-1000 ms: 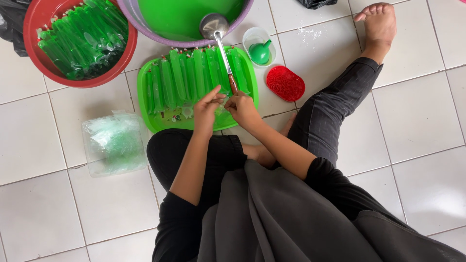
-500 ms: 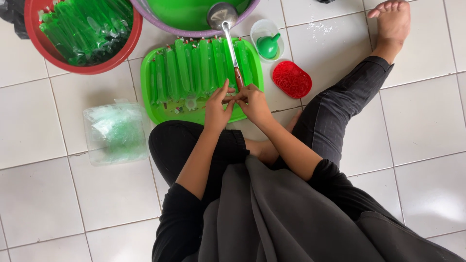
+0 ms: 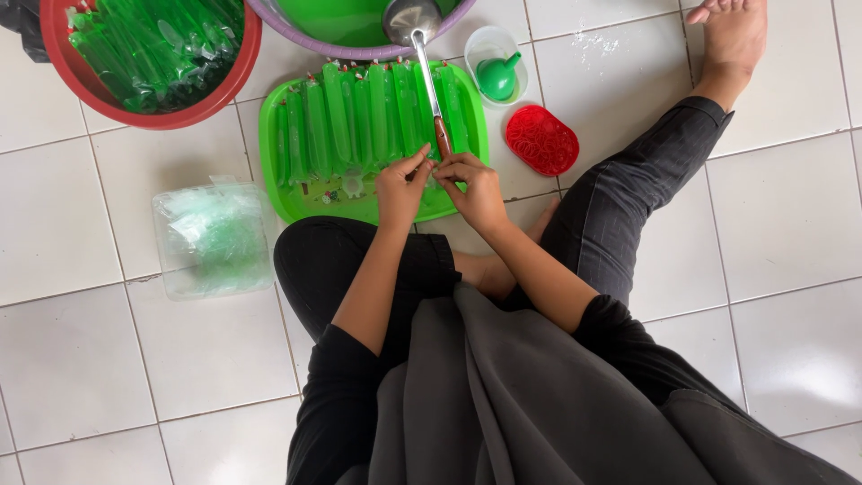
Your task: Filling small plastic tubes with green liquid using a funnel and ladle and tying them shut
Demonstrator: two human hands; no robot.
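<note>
I sit on a white tiled floor with a green tray (image 3: 274,171) in front of me, holding a row of long plastic tubes of green liquid (image 3: 359,117). My left hand (image 3: 400,190) and my right hand (image 3: 476,189) meet over the tray's near right part, fingers pinched together at the open end of one tube. What the fingers pinch is too small to make out. A metal ladle (image 3: 422,54) with a brown handle lies across the tray, its bowl in the purple basin (image 3: 359,52) of green liquid.
A red basin (image 3: 224,85) full of filled green tubes stands at the top left. A clear box of empty plastic bags (image 3: 214,238) sits left of my knee. A clear cup with a green funnel (image 3: 498,72) and a red lid of rubber bands (image 3: 541,139) lie right of the tray.
Both hands stay together over the tray's near edge, and the fingers have shifted slightly on the tube end. The view has drifted a little.
</note>
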